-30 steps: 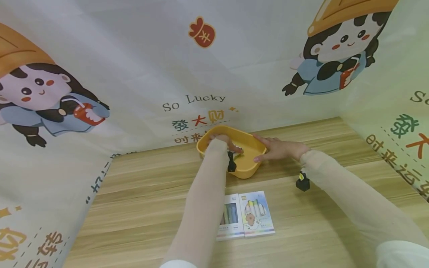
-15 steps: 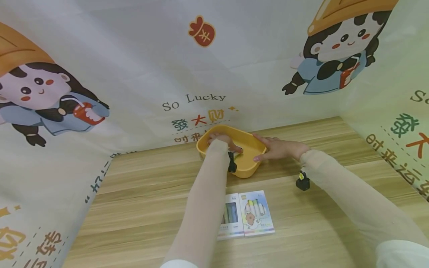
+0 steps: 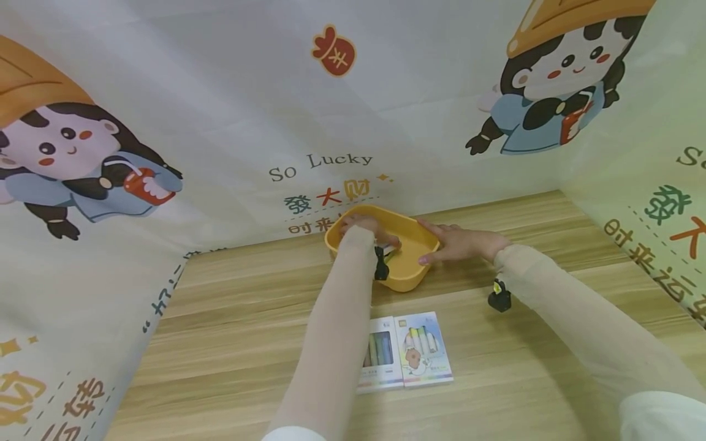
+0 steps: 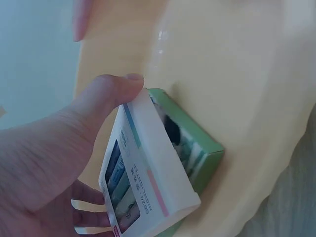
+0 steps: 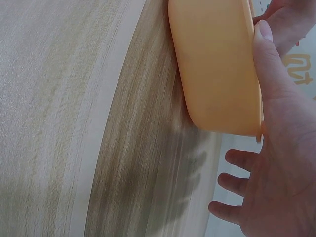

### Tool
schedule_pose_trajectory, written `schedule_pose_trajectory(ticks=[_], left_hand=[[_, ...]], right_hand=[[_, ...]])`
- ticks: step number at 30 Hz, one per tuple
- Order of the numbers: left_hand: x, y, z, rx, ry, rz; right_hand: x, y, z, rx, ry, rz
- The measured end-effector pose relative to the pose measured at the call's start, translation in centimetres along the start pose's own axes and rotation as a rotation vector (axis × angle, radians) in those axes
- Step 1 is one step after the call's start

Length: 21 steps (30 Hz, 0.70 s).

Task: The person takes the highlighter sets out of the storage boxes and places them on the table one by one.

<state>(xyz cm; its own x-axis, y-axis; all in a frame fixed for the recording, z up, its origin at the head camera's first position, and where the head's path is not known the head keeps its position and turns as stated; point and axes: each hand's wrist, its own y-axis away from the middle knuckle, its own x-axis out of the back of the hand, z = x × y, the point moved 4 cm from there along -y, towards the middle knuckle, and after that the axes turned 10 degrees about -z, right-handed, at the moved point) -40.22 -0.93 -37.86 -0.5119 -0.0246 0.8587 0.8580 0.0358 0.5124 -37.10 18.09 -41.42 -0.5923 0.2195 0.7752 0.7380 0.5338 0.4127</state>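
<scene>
A yellow plastic bin point(image 3: 405, 283) stands at the back of the wooden table. My left hand point(image 3: 361, 225) reaches down inside it. In the left wrist view that hand grips a white box of highlighters point(image 4: 160, 165), thumb on the top edge and fingers at the far side. The held box leans over a green-edged box point(image 4: 210, 150) lying in the bin. At the bin's right end, my right hand point(image 3: 463, 244) touches the rim with thumb and index finger spread around the corner. Its other fingers hang apart from the bin, seen in the right wrist view.
Two flat marker boxes lie side by side on the table in front of the bin: a windowed box point(image 3: 380, 352), partly behind the left forearm, and a blue-and-white box point(image 3: 425, 367). A printed cloth point(image 3: 248, 122) hangs right behind the bin and along both sides.
The left hand shifts slightly inside the bin, and a little of the white box shows again beneath it. The right hand, the bin and the boxes on the table keep their places.
</scene>
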Motion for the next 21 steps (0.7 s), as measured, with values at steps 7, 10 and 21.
schedule_pose_trajectory(ticks=[7, 10, 21], left_hand=[[0.9, 2.5, -0.1, -0.041, 0.042, 0.018], [1.0, 2.2, -0.1, -0.029, 0.041, 0.007], [1.6, 2.6, -0.2, 0.008, 0.01, -0.019]], right_hand=[[0.0, 0.1, 0.0, 0.01, 0.001, 0.001], [0.1, 0.1, -0.1, 0.013, -0.005, 0.001], [0.1, 0.2, -0.1, 0.008, -0.001, -0.001]])
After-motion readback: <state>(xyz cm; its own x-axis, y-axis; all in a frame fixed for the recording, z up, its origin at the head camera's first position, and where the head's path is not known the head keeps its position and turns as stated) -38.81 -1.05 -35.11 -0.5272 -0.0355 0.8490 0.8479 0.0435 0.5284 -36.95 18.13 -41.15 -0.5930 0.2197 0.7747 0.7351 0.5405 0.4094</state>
